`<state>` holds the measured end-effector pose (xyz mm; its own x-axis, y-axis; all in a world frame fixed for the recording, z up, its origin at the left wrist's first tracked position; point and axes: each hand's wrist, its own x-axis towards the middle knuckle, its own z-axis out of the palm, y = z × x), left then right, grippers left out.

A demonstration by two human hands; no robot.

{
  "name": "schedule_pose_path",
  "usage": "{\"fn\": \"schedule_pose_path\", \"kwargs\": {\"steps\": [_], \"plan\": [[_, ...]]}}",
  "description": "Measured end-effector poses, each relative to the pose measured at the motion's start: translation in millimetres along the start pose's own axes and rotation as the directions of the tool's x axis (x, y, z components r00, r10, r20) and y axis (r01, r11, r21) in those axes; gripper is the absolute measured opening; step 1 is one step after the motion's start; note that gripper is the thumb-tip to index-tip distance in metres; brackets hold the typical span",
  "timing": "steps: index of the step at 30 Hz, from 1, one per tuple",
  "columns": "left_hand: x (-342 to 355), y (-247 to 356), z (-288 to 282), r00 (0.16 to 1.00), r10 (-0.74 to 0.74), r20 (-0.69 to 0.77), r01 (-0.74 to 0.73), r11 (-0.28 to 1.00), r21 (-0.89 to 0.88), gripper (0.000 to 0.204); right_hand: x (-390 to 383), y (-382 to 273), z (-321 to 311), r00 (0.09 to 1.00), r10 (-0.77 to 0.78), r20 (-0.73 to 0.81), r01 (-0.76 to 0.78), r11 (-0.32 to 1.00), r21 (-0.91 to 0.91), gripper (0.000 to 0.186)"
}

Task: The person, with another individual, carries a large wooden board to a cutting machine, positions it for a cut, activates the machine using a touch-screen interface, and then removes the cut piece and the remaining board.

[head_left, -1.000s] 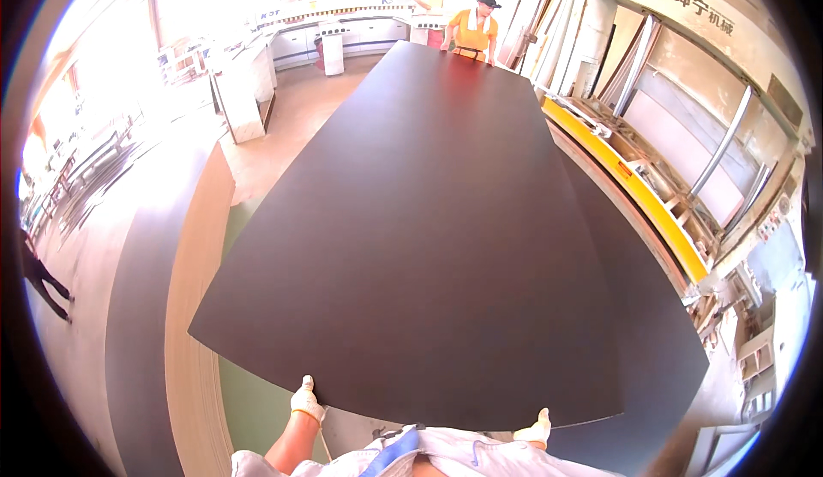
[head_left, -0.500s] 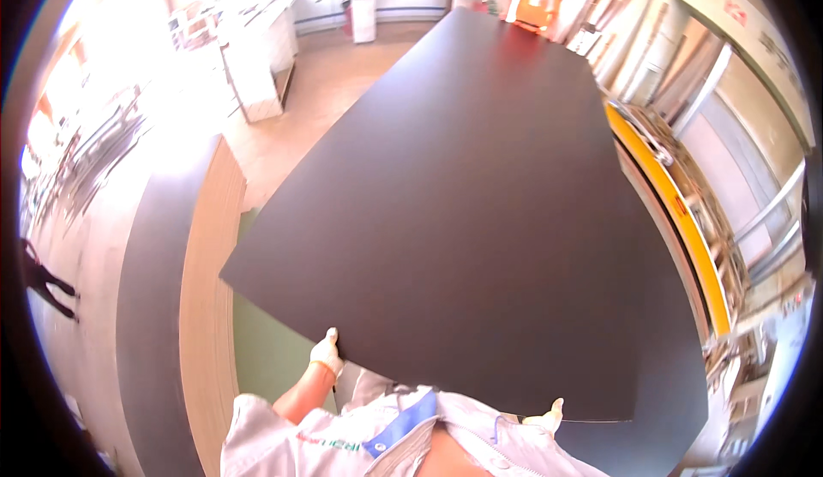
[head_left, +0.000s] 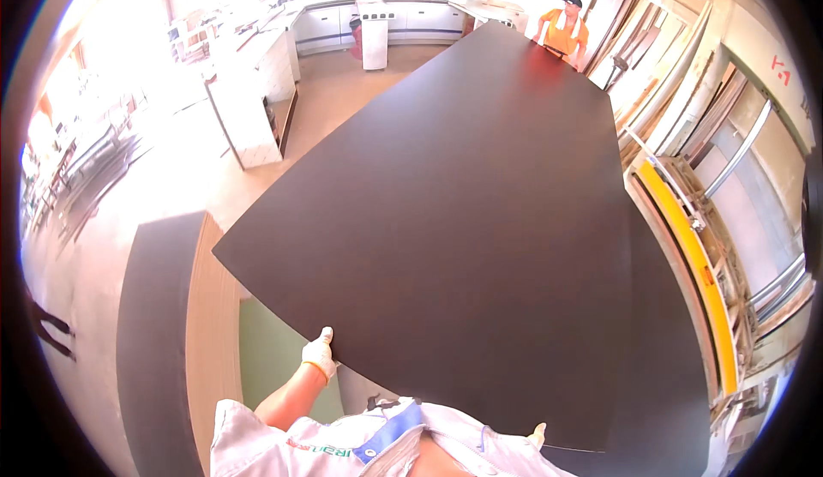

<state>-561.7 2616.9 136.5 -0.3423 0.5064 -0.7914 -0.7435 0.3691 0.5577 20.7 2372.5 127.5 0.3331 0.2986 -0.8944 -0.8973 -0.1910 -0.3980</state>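
Observation:
My left hand [head_left: 319,355], in a pale glove, grips the near edge of a large dark brown sheet [head_left: 429,237], thumb on top. My right hand [head_left: 537,434], also gloved, holds the same edge further right; only its thumb and part of the hand show past my jacket. The sheet lies over another dark panel [head_left: 669,331], visible along its right side. At the far end a person [head_left: 562,36] in an orange shirt and dark cap stands with arms down at the sheet's edge. Under the near left corner shows a green surface [head_left: 270,366].
A stack of boards [head_left: 154,323] stands at left. A white machine [head_left: 373,36] and counter [head_left: 244,117] are at the back. A yellow-fronted press [head_left: 694,263] and leaning boards [head_left: 630,40] line the right. Metal lengths [head_left: 94,186] and someone's dark legs [head_left: 47,327] are at far left.
The sheet has turned, its far end shifting rightward in view and its near left corner moving up and to the right. Both hands stay on its edge; the view has shifted too.

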Motion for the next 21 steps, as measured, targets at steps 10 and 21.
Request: {"fn": "schedule_pose_path", "kwargs": {"steps": [10, 21], "plan": [[241.7, 304.4, 347.1, 0.995, 0.097, -0.009, -0.095, 0.989, 0.11, 0.042, 107.7, 21.6, 481.7, 0.979, -0.134, 0.156, 0.12, 0.988, 0.096, 0.083], [580.7, 626.8, 665.4, 0.99, 0.009, 0.143, -0.044, 0.969, 0.243, 0.047, 212.9, 117.2, 1031.7, 0.97, -0.18, 0.164, 0.163, 0.98, 0.112, 0.08]]}}
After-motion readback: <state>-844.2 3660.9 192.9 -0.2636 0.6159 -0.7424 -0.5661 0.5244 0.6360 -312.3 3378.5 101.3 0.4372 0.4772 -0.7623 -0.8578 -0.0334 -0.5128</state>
